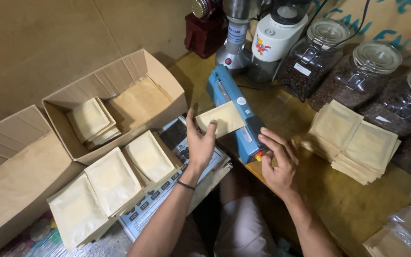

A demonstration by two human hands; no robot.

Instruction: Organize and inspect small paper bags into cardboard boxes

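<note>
One tan pouch (223, 119) gripped by left hand (200, 143), laid across one blue heat sealer (236, 114) on counter (353, 209). Right hand (278, 159) rested on sealer front end, fingers curled, nothing held. Three glass jars (357, 74) of beans at back. Two pouch stacks (353, 140) at right. Two cardboard boxes (120, 95) at left, three pouches (112, 181) fanned below.

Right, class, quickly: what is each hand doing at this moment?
Left hand: closed on a flat tan pouch lying across the blue heat sealer.
Right hand: holds nothing, fingers curled, fingertips on the sealer's near end.
</note>
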